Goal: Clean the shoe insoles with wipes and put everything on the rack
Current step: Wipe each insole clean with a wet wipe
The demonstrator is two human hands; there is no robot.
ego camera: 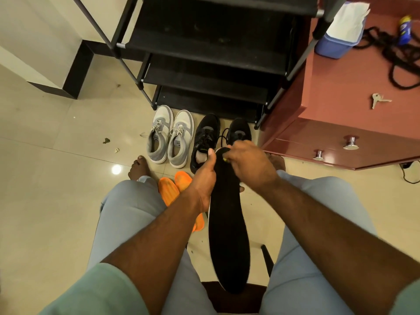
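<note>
A long black insole [228,242] hangs between my knees, its far end held up near the shoes. My left hand [204,178] grips its left edge, thumb on top. My right hand [250,164] pinches the insole's far tip, fingers curled over it. Two orange insoles [169,192] lie on the floor under my left wrist. A pair of black sneakers [205,135] and a pair of grey-white sneakers [170,135] stand in front of the black shoe rack [204,64]. A blue tub of white wipes [341,30] sits on the red cabinet.
The red cabinet [341,110] stands to the right of the rack, with keys [378,100], a black cord and a can on top. My bare feet rest on the tiled floor by the shoes. Small scraps lie on the floor at left.
</note>
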